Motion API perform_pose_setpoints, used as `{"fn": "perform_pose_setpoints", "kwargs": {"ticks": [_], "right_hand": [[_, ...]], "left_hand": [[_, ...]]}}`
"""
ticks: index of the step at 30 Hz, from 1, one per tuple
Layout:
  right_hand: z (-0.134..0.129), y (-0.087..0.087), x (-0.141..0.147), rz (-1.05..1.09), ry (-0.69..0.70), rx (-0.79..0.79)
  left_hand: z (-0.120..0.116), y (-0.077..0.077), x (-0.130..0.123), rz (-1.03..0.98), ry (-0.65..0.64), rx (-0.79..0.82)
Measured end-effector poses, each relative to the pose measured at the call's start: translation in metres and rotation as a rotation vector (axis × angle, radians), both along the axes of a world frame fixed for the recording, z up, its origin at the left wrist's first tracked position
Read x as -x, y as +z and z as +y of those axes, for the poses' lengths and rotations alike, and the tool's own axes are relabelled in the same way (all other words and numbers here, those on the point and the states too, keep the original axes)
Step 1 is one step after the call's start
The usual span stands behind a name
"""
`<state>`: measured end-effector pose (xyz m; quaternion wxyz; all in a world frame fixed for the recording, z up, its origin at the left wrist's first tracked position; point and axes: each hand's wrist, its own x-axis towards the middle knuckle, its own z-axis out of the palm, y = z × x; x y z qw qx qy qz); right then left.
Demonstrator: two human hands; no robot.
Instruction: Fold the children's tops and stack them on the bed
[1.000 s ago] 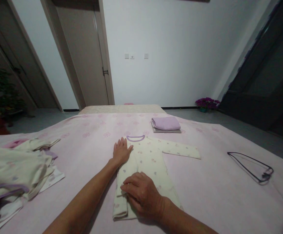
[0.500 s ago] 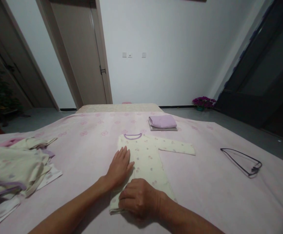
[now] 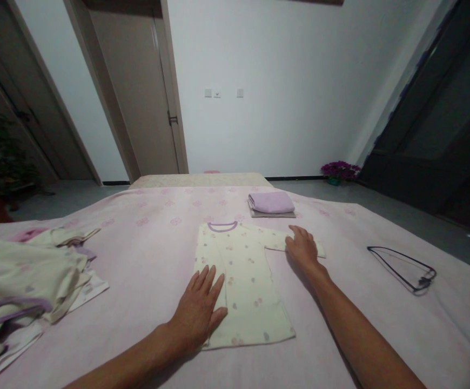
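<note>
A cream shirt (image 3: 245, 281) with small prints and a purple neckline lies flat on the pink cloth (image 3: 146, 281). Its left side is folded inward, and one sleeve stretches out to the right. My left hand (image 3: 200, 305) rests palm down on the shirt's lower left part, fingers spread. Over the outstretched sleeve is my right hand (image 3: 303, 249), its fingers partly curved but apart, touching or just above the fabric near the cuff.
Rumpled clothes (image 3: 28, 275) are heaped at the left. A folded purple garment (image 3: 273, 202) lies on a grey one behind the shirt. Dark-framed glasses or a similar black loop (image 3: 401, 267) rest at the right.
My right hand has moved from the shirt's lower hem up and right to the sleeve, and its fingers have opened. My left hand has slid down the shirt toward the hem.
</note>
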<state>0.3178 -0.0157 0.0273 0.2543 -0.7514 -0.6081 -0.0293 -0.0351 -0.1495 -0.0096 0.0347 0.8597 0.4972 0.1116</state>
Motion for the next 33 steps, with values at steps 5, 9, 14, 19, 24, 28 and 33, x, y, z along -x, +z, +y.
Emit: {"fn": "perform_pose_setpoints", "kwargs": {"ticks": [5,9,14,19,24,28,33], "right_hand": [[0.011,-0.007,-0.071,-0.064,-0.292,0.274],[0.019,-0.003,-0.093,-0.031,-0.328,0.324],[0.024,-0.005,-0.097,0.031,-0.317,0.357],[0.008,-0.019,-0.087,0.002,-0.331,0.244],[0.0,-0.026,-0.083,-0.042,-0.325,0.169],[0.002,-0.026,-0.083,-0.058,-0.331,0.159],[0.002,-0.028,-0.083,-0.063,-0.326,0.14]], "left_hand": [[0.005,0.003,0.001,-0.032,-0.003,0.037],[0.018,0.017,0.0,-0.183,0.013,-0.013],[0.047,0.047,-0.011,-0.324,0.08,0.051],[0.084,0.056,-0.031,-0.361,0.223,0.107],[0.104,0.039,-0.046,-0.253,0.255,0.107],[0.105,0.031,-0.05,-0.266,0.277,0.08],[0.099,0.028,-0.051,-0.368,0.286,0.045]]}}
